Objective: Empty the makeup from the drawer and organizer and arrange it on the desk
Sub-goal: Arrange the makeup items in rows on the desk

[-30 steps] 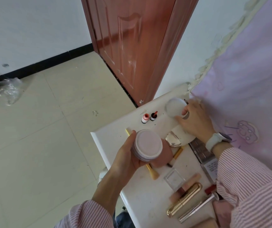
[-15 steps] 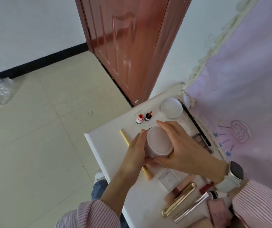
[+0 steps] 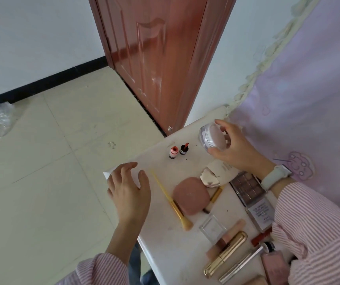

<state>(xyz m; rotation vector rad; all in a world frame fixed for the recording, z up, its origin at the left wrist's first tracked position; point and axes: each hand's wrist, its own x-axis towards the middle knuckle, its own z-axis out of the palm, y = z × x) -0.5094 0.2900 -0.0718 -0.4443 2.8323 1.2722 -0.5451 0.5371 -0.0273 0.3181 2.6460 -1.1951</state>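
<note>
The surface (image 3: 160, 243), a white top filling the lower right of the frame, already carries most of the makeup, so the emptying looks well advanced and the work now reads as arranging. The big change is the hand-over: half a second ago both hands met on the jar in the middle of the frame, and a second ago the left alone held it. Now the right hand (image 3: 236, 149) has carried the jar (image 3: 213, 138) up to the far corner, upper right of the surface beside the lilac cloth (image 3: 300, 112), fingers curled round its rim, the jar tilted on its side with its pink face turned toward the camera; whether it touches the surface I cannot tell. The left hand (image 3: 129, 188) has let go and hangs over the near-left corner, fingers spread and relaxed, grasping nothing. That frees it, in my judgement, to fetch another piece while the right sets the jar down, likely at that far corner. Below the jar lie a white-and-gold case (image 3: 216, 173), a pink compact (image 3: 190, 195), a palette (image 3: 247, 187) and a yellow brush (image 3: 171, 202); two small bottles (image 3: 178, 151) stand upright left of the jar. A gold tube (image 3: 225, 254) lies at lower right.
</note>
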